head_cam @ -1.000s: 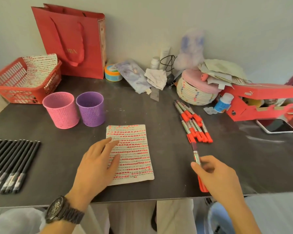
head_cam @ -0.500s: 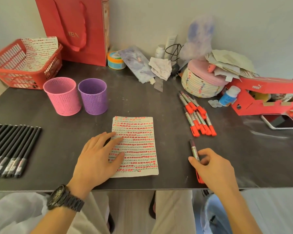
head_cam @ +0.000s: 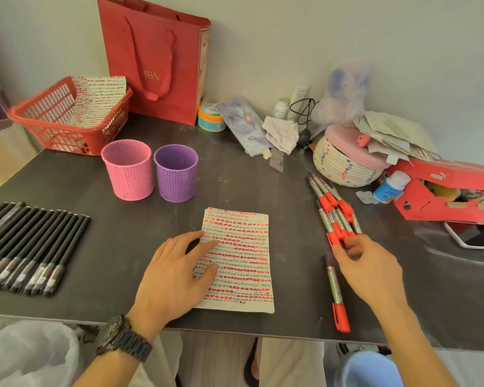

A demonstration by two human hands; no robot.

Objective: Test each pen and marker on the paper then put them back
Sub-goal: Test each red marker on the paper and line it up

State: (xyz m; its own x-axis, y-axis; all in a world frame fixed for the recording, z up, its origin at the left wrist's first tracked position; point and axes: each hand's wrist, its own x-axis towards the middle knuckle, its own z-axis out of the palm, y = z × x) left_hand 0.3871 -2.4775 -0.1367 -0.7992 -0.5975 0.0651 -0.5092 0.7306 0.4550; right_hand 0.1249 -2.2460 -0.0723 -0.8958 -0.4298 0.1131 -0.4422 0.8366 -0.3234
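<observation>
Paper [head_cam: 242,263] lies near the table's [head_cam: 118,263] front edge, its left side pressed by the left hand [head_cam: 176,275], fingers straight and spread. The right hand [head_cam: 372,270] touches the near caps of the marker cluster [head_cam: 333,212] toward the right edge; blur hides whether its fingers pinch one. A single marker [head_cam: 336,293] lies beside that hand

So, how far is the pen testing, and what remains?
Done: the paper is filled with orange marks and scribbles. In hand: the left hand rests on the paper; the right hand reaches the orange-capped marker pile, a lone marker lying apart. Left: all black pens and markers lie on the table, outside the pink cup and purple cup.
</observation>
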